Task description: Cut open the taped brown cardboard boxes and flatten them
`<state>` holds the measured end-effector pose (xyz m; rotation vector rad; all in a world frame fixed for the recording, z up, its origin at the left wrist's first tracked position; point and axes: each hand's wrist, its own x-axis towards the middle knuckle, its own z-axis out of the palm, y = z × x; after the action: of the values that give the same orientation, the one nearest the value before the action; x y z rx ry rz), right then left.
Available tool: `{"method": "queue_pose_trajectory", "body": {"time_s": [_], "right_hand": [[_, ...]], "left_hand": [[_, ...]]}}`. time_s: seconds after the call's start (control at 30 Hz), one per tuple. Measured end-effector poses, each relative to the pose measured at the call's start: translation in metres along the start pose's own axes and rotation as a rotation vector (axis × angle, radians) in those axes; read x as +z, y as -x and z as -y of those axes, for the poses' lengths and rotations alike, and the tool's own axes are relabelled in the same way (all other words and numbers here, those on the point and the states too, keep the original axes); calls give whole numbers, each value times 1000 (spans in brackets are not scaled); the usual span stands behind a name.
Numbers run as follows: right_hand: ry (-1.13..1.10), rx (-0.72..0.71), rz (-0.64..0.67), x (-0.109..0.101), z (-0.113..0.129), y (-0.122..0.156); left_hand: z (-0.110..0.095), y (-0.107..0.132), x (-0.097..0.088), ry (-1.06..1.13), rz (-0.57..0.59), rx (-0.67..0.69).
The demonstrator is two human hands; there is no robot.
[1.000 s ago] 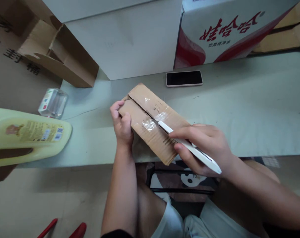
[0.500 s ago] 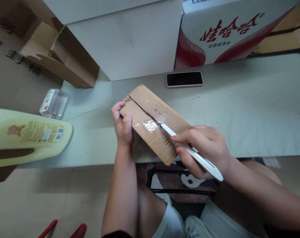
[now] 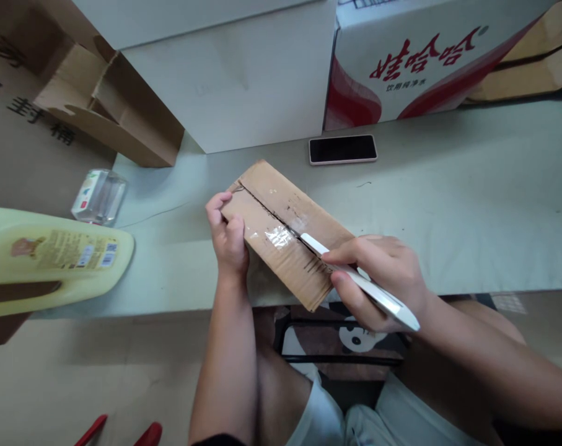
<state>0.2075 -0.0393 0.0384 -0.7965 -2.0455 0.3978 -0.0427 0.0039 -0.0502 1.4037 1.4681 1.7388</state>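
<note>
A small brown cardboard box [image 3: 281, 204] lies slanted over the front part of the table, with a seam along its top and shiny tape across the middle. My left hand [image 3: 229, 238] grips its left end, thumb on top and fingers round the far corner. In my right hand [image 3: 378, 272] is a white utility knife [image 3: 378, 294], held like a pen. The knife's front end rests at the seam, just right of the tape. Whether the tip goes into the gap cannot be made out.
A phone [image 3: 342, 150] lies behind the box. White cartons [image 3: 243, 93] and a red-and-white water carton [image 3: 401, 68] line the back. At the left are an open cardboard box [image 3: 136, 118], a clear plastic container [image 3: 99, 197] and a yellow jug [image 3: 76, 260]. The pale green cloth [image 3: 471, 204] covers the table.
Both hands, the box and the knife keep nearly the same pose. The whole view has shifted slightly.
</note>
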Motion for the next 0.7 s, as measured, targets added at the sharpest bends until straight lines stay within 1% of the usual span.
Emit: {"method": "queue_pose_trajectory", "body": {"time_s": [0.17, 0.43, 0.57, 0.7], "right_hand": [[9, 16, 8, 3, 0, -2], [-57, 23, -2, -3, -2, 1], [-33, 11, 7, 1, -1, -2], [0, 10, -25, 6, -1, -5]], "left_hand": [[-2, 0, 0, -6, 16, 5], [-2, 0, 1, -2, 12, 1], [-2, 0, 1, -3, 11, 3], [-4, 0, 1, -12, 13, 4]]}}
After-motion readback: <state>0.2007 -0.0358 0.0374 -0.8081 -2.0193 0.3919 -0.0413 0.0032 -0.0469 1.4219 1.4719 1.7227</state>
